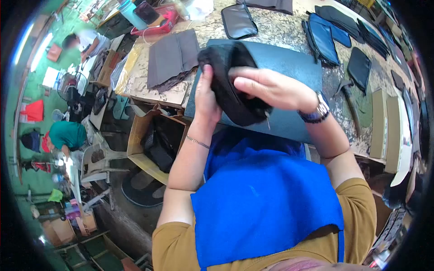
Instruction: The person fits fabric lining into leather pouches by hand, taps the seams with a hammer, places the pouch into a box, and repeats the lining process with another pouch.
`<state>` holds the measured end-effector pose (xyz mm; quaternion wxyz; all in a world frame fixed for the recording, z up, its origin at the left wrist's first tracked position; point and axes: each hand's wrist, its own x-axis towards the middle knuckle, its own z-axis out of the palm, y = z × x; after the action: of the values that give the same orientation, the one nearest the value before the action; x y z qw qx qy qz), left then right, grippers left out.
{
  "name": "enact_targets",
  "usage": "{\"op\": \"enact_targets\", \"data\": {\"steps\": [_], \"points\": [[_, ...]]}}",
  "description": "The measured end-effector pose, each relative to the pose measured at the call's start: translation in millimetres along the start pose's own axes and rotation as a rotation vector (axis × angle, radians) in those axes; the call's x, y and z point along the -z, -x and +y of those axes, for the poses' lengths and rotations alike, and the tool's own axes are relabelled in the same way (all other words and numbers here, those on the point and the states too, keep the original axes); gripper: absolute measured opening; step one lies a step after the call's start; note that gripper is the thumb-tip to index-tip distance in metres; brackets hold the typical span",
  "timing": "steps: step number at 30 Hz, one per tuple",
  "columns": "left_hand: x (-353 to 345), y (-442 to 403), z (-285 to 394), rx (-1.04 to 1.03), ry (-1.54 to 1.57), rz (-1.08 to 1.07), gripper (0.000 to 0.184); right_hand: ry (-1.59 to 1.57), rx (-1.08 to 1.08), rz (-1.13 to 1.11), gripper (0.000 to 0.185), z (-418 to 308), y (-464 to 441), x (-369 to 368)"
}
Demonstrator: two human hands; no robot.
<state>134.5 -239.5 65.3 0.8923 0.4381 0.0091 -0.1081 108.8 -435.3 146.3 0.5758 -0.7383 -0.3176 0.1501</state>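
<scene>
A black fabric pouch (pixel 230 86), its opening spread, is held up over a dark flat board (pixel 289 67) at the table's near edge. My left hand (pixel 208 97) grips the pouch's left side, thumb on the outside and the other fingers hidden behind it. My right hand (pixel 266 88) lies at the pouch's opening with its fingers stretched out, the fingertips partly inside or against the fabric. Whether it pinches any cloth does not show.
Dark fabric pieces (pixel 172 58) lie left of the board, a red basket (pixel 156 20) behind them. Blue pouches (pixel 322 38), a hammer (pixel 351 106) and cardboard strips (pixel 379 124) are at right. An open carton (pixel 135 135) stands below left. Two people sit far left.
</scene>
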Motion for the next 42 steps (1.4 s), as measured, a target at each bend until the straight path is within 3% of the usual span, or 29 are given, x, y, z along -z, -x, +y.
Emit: {"op": "enact_targets", "data": {"steps": [1,3,5,7,8,9,11,13,14,18,21,25,29,38,42], "points": [[0.8,-3.0,3.6,0.023,0.085,0.005,0.056,0.147,-0.119,-0.169,0.047,-26.5,6.6,6.6],[19.6,-13.1,4.3,0.098,0.308,-0.078,0.06,0.475,0.126,-0.098,0.04,-12.6,16.0,-4.6],[28.3,-20.3,-1.8,0.137,0.295,-0.064,0.059,0.752,0.307,0.028,0.031,0.1,20.7,-15.7],[8.1,-13.3,-6.4,0.01,0.078,0.038,0.06,0.887,0.244,0.017,0.026,4.2,13.1,-12.2],[1.1,-11.0,-10.9,-0.143,-0.021,0.024,0.064,0.93,0.275,0.06,0.025,7.1,11.3,-10.7],[-4.5,-12.7,-19.9,-0.619,-0.484,0.248,0.068,0.951,0.268,0.039,0.027,8.7,8.5,-7.5],[3.5,2.4,-13.9,-1.159,-0.928,0.005,0.068,0.984,0.247,-0.006,0.032,11.7,2.1,-4.6],[5.3,26.0,9.0,-1.081,-1.437,-0.277,0.069,0.921,0.209,-0.054,0.035,12.0,2.6,-7.4],[7.9,28.9,11.2,-1.018,-1.45,-0.285,0.051,0.838,0.215,-0.075,0.036,16.0,4.0,-8.6],[31.8,31.4,19.2,-0.88,-1.601,-0.224,0.025,0.82,0.212,0.023,0.04,36.4,13.1,-3.7],[36.2,32.4,20.0,-0.869,-1.581,-0.213,0.024,0.785,0.124,0.037,0.034,36.4,19.5,3.7],[17.1,41.4,18.2,-1.019,-1.722,-0.219,0.028,0.725,0.127,0.065,0.025,50.3,24.6,-4.1],[5.4,49.1,10.8,-0.791,-1.601,-0.339,0.032,0.798,0.205,0.112,0.032,49.5,28.3,-11.9],[-17.1,58.1,24.4,-0.177,-1.144,-0.333,0.026,1.053,0.286,0.241,0.041,43.2,38.8,-33.5],[-14.5,54.1,26.4,-0.135,-1.122,-0.389,0.028,1.083,0.331,0.201,0.037,38.6,40.8,-29.5]]}}
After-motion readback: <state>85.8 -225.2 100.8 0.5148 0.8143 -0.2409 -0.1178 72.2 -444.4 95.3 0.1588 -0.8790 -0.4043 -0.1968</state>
